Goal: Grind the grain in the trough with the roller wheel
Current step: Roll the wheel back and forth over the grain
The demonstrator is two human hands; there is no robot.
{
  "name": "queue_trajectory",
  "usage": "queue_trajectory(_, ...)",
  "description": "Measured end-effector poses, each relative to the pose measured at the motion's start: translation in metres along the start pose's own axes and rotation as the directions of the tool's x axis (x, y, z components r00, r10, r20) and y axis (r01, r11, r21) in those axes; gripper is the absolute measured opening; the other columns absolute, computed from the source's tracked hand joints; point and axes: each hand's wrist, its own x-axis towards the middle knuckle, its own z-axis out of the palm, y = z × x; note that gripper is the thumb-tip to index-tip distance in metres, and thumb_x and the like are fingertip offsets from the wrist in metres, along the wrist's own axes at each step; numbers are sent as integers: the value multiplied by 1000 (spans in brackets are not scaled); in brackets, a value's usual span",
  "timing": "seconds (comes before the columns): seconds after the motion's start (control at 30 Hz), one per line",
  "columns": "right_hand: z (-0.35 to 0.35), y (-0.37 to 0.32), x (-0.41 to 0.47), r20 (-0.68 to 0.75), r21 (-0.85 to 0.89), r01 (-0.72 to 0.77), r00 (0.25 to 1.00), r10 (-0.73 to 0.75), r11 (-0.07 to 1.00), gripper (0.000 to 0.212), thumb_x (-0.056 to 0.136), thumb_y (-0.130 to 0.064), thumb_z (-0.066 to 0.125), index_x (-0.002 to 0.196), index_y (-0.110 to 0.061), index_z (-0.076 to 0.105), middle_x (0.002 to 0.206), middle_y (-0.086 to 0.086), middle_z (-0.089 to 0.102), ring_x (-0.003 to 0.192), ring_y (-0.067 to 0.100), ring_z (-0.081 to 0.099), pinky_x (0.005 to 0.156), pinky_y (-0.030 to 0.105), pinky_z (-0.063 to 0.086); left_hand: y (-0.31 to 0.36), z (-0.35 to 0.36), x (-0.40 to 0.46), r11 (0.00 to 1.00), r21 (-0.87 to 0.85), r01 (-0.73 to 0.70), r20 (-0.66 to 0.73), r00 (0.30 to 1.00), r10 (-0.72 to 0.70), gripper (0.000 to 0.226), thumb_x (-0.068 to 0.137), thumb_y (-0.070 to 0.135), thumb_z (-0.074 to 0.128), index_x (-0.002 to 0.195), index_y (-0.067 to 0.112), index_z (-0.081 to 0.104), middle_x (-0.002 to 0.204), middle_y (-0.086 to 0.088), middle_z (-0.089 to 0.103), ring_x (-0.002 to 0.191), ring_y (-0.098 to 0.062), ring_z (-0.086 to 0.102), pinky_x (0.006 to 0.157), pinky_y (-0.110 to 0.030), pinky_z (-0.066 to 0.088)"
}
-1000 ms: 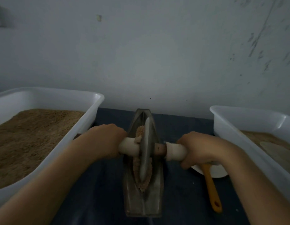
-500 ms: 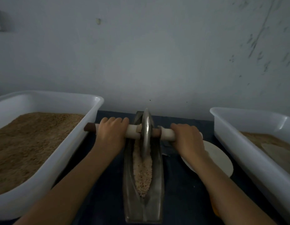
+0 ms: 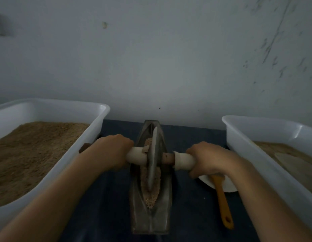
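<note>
Hands clamped on axle | roller wheel mid-trough | grain coarse, grinding unfinished

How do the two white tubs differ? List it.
The left tub is heaped nearly to its rim with brown meal; the right tub holds a much shallower layer. The left tub's contents look coarse and mounded; the right tub's lie flat and smooth. Both are white plastic, flanking the trough.
</note>
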Motion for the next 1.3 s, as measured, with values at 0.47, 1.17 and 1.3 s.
queue_trajectory(0.47, 17, 2, 16, -270, -31, -67, 961, 56, 997, 15, 79, -36, 63, 90, -29, 55, 93, -3, 62, 81, 16, 57, 56, 26, 33, -1, 10, 9, 1000, 14, 22, -107, 994, -21, 24, 82, 32, 63, 103, 28, 51, 104, 5, 60, 94, -13, 58, 85, -30, 46)
queue_trajectory(1.17, 39, 1, -26, -439, 53, 98, 896, -65, 994, 17, 83, -37, 57, 86, -32, 41, 82, -12, 49, 78, 7, 51, 63, 23, 37, 5, 26, -36, 979, -103, -176, -524, 846, 97, 55, 86, 58, -4, 73, 33, 43, 65, 11, 51, 60, -1, 49, 68, -20, 40)
queue_trajectory(1.3, 37, -2, -30, -450, 38, 90, 891, -64, 995, 15, 84, -38, 56, 90, -33, 44, 86, -12, 50, 80, 6, 50, 64, 22, 34, 12, 30, -40, 990, -84, -113, -585, 810, 43, 55, 88, 50, 3, 74, 31, 53, 61, 10, 56, 55, -4, 54, 64, -24, 48)
